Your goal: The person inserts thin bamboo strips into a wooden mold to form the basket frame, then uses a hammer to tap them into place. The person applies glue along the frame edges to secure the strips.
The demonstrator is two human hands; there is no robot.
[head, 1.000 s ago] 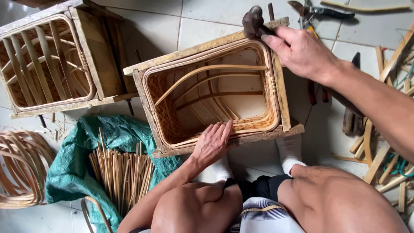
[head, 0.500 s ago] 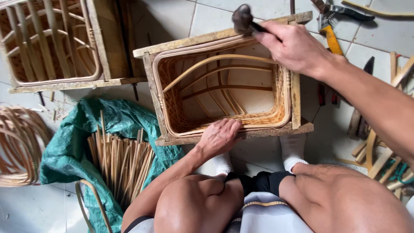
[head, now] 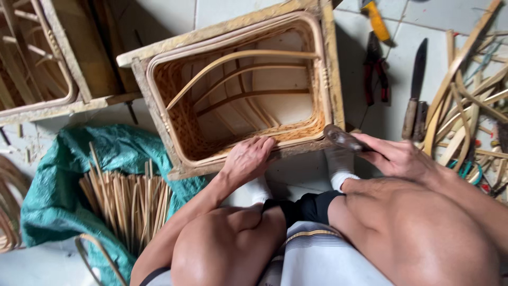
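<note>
Your left hand lies flat, fingers spread, on near rim of rectangular woven rattan basket in pale wooden frame. Your right hand grips dark-headed small hammer, head touching basket's near right corner. Basket sits directly ahead of both hands, mouth up, long axis left-right. Hammer points left; right hand nearer the corner.

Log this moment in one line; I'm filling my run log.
left hand: pressing near rim of basket | right hand: holding hammer at basket's near corner | pliers, knife on floor
</note>
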